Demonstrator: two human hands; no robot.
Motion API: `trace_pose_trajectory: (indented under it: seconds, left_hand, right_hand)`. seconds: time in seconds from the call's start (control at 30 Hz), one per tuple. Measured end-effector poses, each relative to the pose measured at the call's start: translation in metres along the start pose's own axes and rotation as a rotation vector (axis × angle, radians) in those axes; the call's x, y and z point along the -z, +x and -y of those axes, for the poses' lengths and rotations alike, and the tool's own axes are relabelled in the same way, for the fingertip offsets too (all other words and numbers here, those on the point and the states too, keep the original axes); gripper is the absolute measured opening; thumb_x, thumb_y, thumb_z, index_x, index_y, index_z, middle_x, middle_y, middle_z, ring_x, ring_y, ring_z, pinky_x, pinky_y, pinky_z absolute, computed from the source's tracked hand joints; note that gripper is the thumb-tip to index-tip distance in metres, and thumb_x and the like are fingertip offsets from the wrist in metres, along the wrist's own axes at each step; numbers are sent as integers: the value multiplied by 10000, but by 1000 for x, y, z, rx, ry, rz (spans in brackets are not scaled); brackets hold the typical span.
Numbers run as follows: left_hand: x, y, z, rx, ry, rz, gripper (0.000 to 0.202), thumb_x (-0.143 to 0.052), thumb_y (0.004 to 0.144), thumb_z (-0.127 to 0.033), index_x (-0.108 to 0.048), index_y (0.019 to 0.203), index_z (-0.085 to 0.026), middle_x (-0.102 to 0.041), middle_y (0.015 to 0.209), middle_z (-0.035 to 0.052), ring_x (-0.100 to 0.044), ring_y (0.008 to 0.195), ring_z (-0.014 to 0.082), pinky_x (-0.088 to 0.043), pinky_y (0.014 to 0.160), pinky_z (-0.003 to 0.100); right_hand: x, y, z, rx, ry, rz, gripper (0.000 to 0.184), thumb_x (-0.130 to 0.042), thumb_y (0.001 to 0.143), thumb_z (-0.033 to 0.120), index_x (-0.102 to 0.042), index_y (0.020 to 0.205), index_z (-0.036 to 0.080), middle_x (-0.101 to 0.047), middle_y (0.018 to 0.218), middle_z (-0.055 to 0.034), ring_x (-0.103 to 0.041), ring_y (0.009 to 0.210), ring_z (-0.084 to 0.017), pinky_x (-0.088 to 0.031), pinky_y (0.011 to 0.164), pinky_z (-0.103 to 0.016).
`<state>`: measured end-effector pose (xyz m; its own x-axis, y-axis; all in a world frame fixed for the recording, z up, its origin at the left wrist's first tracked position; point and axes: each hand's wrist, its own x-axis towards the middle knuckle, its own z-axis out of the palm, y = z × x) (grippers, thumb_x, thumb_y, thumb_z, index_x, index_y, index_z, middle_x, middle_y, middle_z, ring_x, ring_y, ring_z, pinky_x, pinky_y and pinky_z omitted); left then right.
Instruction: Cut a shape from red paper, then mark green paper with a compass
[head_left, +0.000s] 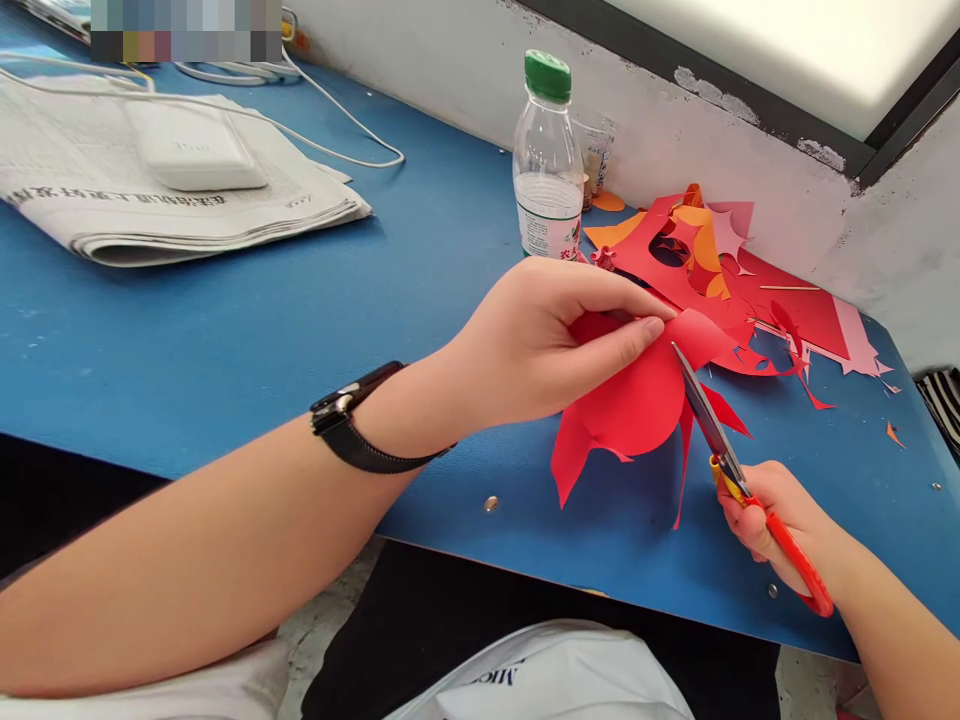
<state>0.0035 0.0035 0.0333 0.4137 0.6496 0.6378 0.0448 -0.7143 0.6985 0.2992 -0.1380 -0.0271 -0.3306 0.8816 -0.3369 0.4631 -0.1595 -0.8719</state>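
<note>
Between the thumb and fingers of my left hand (555,340) is a piece of red paper (645,405), held above the blue table. Its lower edge is cut into a rounded shape, with pointed strips hanging down. My right hand (776,520) grips scissors (709,420) by their red and yellow handles. The blades point up and to the left, their tip at the paper close to my left thumb. They look nearly closed. Part of the paper lies hidden behind my left hand.
A clear bottle (547,160) with a green cap stands behind my left hand. Red, orange and pink paper scraps (795,300) pile up by the wall. Left on the blue table (262,330) lie a folded newspaper (300,215), a white case (195,150) and white cables (337,130).
</note>
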Motion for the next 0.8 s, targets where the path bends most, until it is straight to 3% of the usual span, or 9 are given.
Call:
trace_pose_trajectory:
  seconds: [0.27,0.4,0.47,0.53,0.63,0.7,0.8]
  left_hand:
    - [-2,-2,-8,104,-14,-17,111,-789,903,-278,-897,927,-265,-794,767,30,-743,787,230,-637,777,372]
    - [-2,-2,-1,133,-90,-148,169,-862,905,-357,-878,1042,-258,-782,882,54,-687,773,197,-566,666,356]
    - [-2,-1,8,28,-65,-266,205,-893,902,-397,-851,1061,-276,-767,1018,69,-684,863,204,-553,682,370]
    - [-3,-2,15,-185,78,-393,209,-923,887,-400,-826,1030,-283,-726,1071,61,-674,970,225,-565,812,417]
    - [-11,-8,21,-517,311,-467,191,-935,861,-313,-806,1002,-299,-686,1007,30,-626,903,203,-529,938,450]
    - [-19,-14,22,-399,234,-369,199,-913,869,-292,-767,1005,-284,-675,959,27,-615,841,189,-541,838,405]
    - [-30,-19,22,44,-32,-274,340,-896,893,-386,-665,1101,-247,-657,926,12,-605,791,164,-542,751,347]
  right_hand:
    - [0,-4,7,-37,15,-2,774,-502,853,1040,-405,781,276,-335,677,64,-275,560,-136,-300,437,-274]
    - [1,-1,0,12,33,-6,775,-482,870,1036,-409,788,269,-321,686,73,-260,549,-121,-294,445,-271]
    - [1,2,-4,53,28,-28,779,-468,884,1031,-405,782,261,-312,683,80,-265,531,-107,-288,455,-270]
    - [0,6,-6,73,32,-66,786,-462,886,1032,-404,768,257,-314,667,82,-294,509,-101,-294,453,-267]
    - [-1,9,-7,56,72,-114,809,-473,842,1062,-423,762,258,-341,640,81,-317,485,-101,-352,426,-265]
    - [-2,10,-7,54,96,-140,816,-499,818,1070,-436,768,259,-356,635,80,-311,486,-100,-396,422,-272]
    - [-3,11,-7,95,111,-160,792,-530,838,1043,-439,764,259,-349,611,83,-310,479,-102,-423,430,-282]
